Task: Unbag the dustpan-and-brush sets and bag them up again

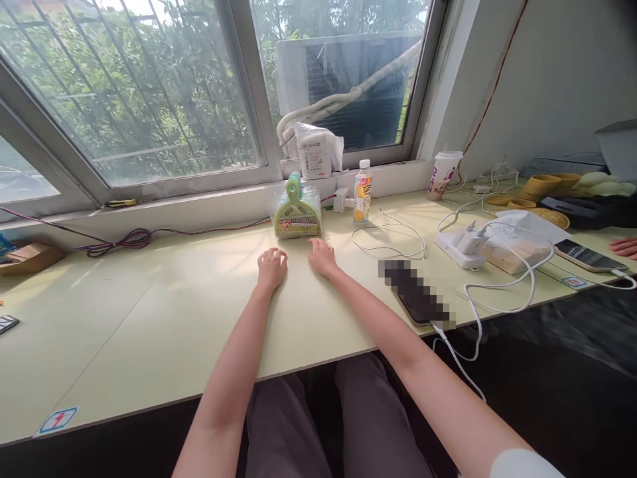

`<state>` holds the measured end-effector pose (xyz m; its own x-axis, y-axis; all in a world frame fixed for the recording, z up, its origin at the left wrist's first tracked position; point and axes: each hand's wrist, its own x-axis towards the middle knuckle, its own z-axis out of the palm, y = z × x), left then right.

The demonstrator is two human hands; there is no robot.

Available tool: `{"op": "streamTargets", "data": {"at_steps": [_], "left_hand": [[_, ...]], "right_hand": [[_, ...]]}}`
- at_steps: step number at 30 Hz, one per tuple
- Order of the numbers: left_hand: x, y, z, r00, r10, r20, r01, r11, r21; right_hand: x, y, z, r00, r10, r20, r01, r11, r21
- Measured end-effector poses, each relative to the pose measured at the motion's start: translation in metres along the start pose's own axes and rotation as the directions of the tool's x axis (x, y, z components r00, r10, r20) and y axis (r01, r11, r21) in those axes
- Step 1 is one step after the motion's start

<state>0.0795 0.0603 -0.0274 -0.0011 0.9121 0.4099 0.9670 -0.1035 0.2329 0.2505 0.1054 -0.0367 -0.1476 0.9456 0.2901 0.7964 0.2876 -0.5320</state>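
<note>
A stack of what look like small green dustpans, wrapped in clear plastic, stands upright at the back of the pale table. A printed label runs along its lower front. My left hand rests on the tabletop just in front of it and a little to the left. On the other side, my right hand lies on the table close to the stack's lower right corner. Both hands have loosely bent, parted fingers and hold nothing. A gap separates each hand from the stack.
Right of the stack stand a drink bottle and a lidded cup. A phone, a white power strip and looping cables lie nearer. Bundled wires run along the left. Another person's hand shows far right.
</note>
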Motion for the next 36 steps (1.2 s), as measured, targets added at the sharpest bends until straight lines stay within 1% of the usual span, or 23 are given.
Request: {"op": "streamTargets", "data": {"at_steps": [2,4,5,7,9,11,12,15,18,20,23,25,27,29,30,31,34,36], "left_hand": [[0.000,0.001,-0.001,1.000,-0.001,0.011,0.002,1.000,-0.010],[0.000,0.001,-0.002,1.000,-0.005,0.019,0.005,1.000,-0.017],[0.000,0.001,-0.002,1.000,-0.005,0.021,0.005,1.000,-0.019],[0.001,-0.001,-0.004,1.000,-0.003,0.015,0.003,1.000,-0.021],[0.002,-0.004,-0.006,1.000,-0.003,-0.011,0.003,1.000,-0.022],[0.004,-0.008,-0.007,0.999,-0.012,-0.039,0.011,1.000,-0.024],[0.005,-0.010,-0.008,0.999,-0.017,-0.045,0.016,1.000,-0.023],[0.006,-0.014,-0.008,0.999,-0.031,-0.040,0.030,0.999,-0.021],[0.006,-0.016,-0.008,0.998,-0.043,-0.038,0.042,0.999,-0.019],[0.005,-0.016,-0.008,0.998,-0.048,-0.040,0.048,0.999,-0.016],[0.004,-0.015,-0.010,0.998,-0.038,-0.048,0.037,0.999,-0.011],[0.004,-0.015,-0.012,0.997,-0.032,-0.063,0.031,0.999,-0.014],[0.003,-0.015,-0.014,0.996,-0.036,-0.079,0.034,0.999,-0.022],[0.003,-0.015,-0.015,0.996,-0.043,-0.084,0.041,0.999,-0.027],[0.002,-0.015,-0.015,0.996,-0.047,-0.082,0.045,0.999,-0.030],[0.001,-0.015,-0.016,0.996,-0.049,-0.076,0.046,0.998,-0.031],[0.000,-0.013,-0.016,0.998,-0.041,-0.056,0.040,0.999,-0.024],[-0.001,-0.012,-0.015,0.999,-0.029,-0.043,0.028,0.999,-0.019]], "right_hand": [[0.009,0.002,0.000,0.990,0.099,-0.099,-0.091,0.993,0.077],[0.022,0.006,-0.002,0.961,0.219,-0.169,-0.197,0.971,0.136],[0.029,0.009,-0.004,0.943,0.277,-0.185,-0.250,0.956,0.156],[0.044,0.013,-0.008,0.913,0.369,-0.172,-0.338,0.923,0.187],[0.059,0.017,-0.013,0.907,0.407,-0.114,-0.378,0.902,0.210],[0.071,0.018,-0.016,0.912,0.402,-0.077,-0.376,0.898,0.229],[0.076,0.017,-0.016,0.916,0.392,-0.080,-0.365,0.900,0.239],[0.088,0.016,-0.014,0.916,0.376,-0.140,-0.330,0.904,0.270],[0.094,0.020,-0.008,0.901,0.402,-0.164,-0.344,0.891,0.297],[0.095,0.026,-0.002,0.899,0.419,-0.126,-0.355,0.866,0.351],[0.092,0.032,0.006,0.912,0.407,-0.043,-0.341,0.814,0.471],[0.088,0.030,0.008,0.917,0.397,-0.038,-0.329,0.807,0.490],[0.081,0.024,0.009,0.908,0.406,-0.099,-0.322,0.832,0.452],[0.074,0.016,0.007,0.891,0.418,-0.177,-0.328,0.863,0.384],[0.070,0.012,0.005,0.890,0.409,-0.201,-0.326,0.880,0.346],[0.067,0.008,0.004,0.898,0.390,-0.205,-0.319,0.896,0.308],[0.058,0.000,-0.002,0.933,0.326,-0.152,-0.289,0.931,0.222],[0.052,-0.004,-0.004,0.936,0.323,-0.137,-0.296,0.937,0.188]]}}
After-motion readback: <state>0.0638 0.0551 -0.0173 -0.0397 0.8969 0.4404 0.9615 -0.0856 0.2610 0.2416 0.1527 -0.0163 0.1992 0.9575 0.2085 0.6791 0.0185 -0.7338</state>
